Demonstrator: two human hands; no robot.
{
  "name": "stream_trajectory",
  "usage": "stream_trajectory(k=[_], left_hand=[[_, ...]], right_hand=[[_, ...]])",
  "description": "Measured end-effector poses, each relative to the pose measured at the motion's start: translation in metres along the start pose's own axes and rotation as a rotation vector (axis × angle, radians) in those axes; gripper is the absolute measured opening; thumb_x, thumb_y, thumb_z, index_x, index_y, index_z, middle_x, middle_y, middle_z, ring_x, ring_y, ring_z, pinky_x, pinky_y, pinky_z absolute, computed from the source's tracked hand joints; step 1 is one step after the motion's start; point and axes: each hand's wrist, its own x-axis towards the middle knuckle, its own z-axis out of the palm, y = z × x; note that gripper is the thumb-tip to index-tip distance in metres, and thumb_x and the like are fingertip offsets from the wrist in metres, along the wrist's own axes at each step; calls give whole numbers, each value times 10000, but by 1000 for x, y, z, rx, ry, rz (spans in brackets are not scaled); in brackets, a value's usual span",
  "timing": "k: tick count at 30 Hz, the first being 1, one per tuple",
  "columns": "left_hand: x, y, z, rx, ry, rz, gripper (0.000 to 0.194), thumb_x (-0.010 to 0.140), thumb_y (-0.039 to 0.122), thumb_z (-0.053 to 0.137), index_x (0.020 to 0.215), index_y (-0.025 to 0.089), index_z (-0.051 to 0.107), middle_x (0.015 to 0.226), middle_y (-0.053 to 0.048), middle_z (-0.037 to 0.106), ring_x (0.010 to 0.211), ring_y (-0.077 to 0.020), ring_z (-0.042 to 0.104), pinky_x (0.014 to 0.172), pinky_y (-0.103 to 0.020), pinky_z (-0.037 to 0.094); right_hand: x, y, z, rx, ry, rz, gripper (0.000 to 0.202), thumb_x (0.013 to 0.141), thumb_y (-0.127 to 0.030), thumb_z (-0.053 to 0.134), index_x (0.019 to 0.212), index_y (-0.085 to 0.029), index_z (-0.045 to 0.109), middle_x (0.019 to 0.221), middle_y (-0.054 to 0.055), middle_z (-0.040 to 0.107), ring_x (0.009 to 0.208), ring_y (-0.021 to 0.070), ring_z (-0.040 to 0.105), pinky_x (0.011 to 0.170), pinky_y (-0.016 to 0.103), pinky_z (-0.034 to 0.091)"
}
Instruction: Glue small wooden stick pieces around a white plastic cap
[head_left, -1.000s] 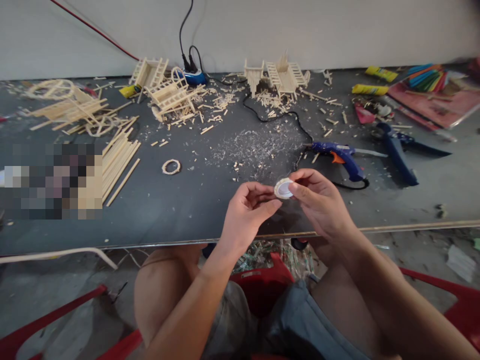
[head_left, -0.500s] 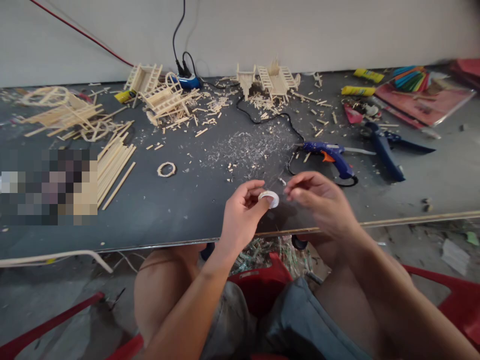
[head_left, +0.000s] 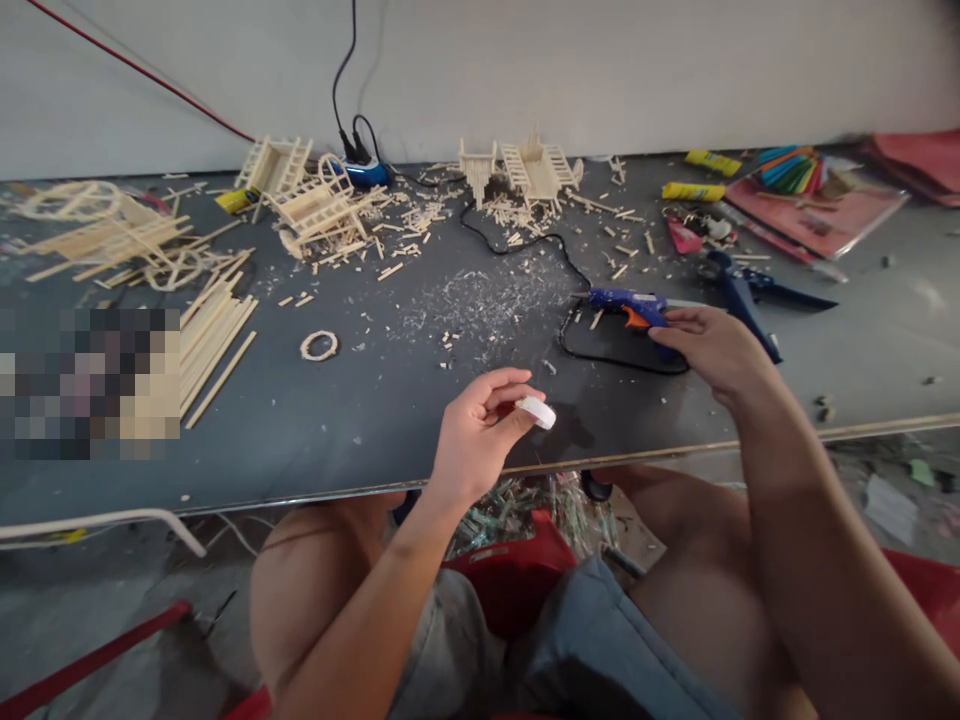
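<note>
My left hand (head_left: 480, 432) pinches a small white round piece (head_left: 537, 411) between thumb and fingers, above the table's front edge. Its exact kind is not clear. On the right, my right hand (head_left: 712, 345) has its fingers closed around the handle of a blue glue gun (head_left: 637, 305) with an orange trigger. The gun lies on the table, nozzle to the left, with a glue stick in its back end. Its black cord (head_left: 570, 350) loops below it. A small ring of wooden pieces (head_left: 320, 346) lies left of my left hand.
Bamboo-coloured sticks (head_left: 221, 325) lie at the left, near stick-built models (head_left: 322, 205). More models (head_left: 536, 172) stand by the wall amid cut scraps. Blue cutters (head_left: 739, 300), yellow glue tubes (head_left: 694, 191) and coloured sticks (head_left: 791, 170) are at the right. A power strip (head_left: 367, 174) sits at the back.
My right hand has moved right, away from the white piece, and taken hold of the glue gun's handle. In my left hand the white piece has tilted. The view has shifted slightly.
</note>
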Motion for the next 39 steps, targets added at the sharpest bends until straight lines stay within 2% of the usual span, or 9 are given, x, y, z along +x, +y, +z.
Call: stream_trajectory(k=[3,8,12,16,19,21,25,32,39], left_hand=[[1,0,2,-71,-3,-23,323,725,251,762,1019,204,637,900,-42,740,886,-175,684,808,-298,543],[3,0,4,-121,21,-120,340,697,253,782,1010,201,660,829,-26,728,789,-155,676,782,-295,532],[3,0,2,-145,9,-164,344,690,254,788,1009,202,669,815,-20,724,751,-135,661,766,-274,519],[5,5,-2,-128,28,-165,360,698,254,779,1033,197,660,816,-18,720,754,-131,652,769,-268,511],[7,8,-5,-108,94,-145,341,708,236,764,1027,185,654,795,-8,711,740,-117,638,762,-250,500],[7,9,-7,-119,129,-126,326,708,232,761,1010,180,651,760,5,697,711,-106,625,739,-235,492],[8,8,-7,-138,135,-118,313,716,251,758,1001,183,646,736,18,683,666,-90,603,705,-220,479],[7,10,-4,-151,127,-115,312,711,248,765,988,178,641,727,18,683,665,-90,605,724,-226,482],[7,8,-4,-159,131,-110,311,702,239,767,983,183,646,737,17,688,666,-94,615,732,-230,487]], right_hand=[[-5,-11,2,88,-58,139,237,679,-186,712,903,-203,635,712,26,679,578,133,624,513,255,484],[-19,-26,5,268,-297,288,272,574,-125,754,818,-193,655,700,-11,654,524,99,586,517,232,524],[-33,-34,10,459,-413,327,238,657,-152,732,876,-219,666,568,-46,555,484,74,521,476,195,480],[-54,-43,15,612,-457,285,186,712,-220,736,892,-229,690,652,-31,583,577,79,574,567,210,547],[-71,-46,18,572,-454,220,222,670,-251,786,868,-207,695,885,29,679,789,164,666,596,251,586],[-82,-45,20,538,-514,213,212,684,-282,783,861,-204,696,933,50,695,804,186,681,557,239,571],[-100,-41,25,414,-623,266,176,745,-357,735,778,-200,663,703,14,677,566,131,637,500,227,515],[-116,-50,45,211,-519,308,291,682,-414,743,603,-189,575,489,12,620,456,134,585,459,239,441],[-118,-56,49,156,-511,303,257,653,-384,739,635,-207,553,435,-28,584,407,131,580,447,239,422]])
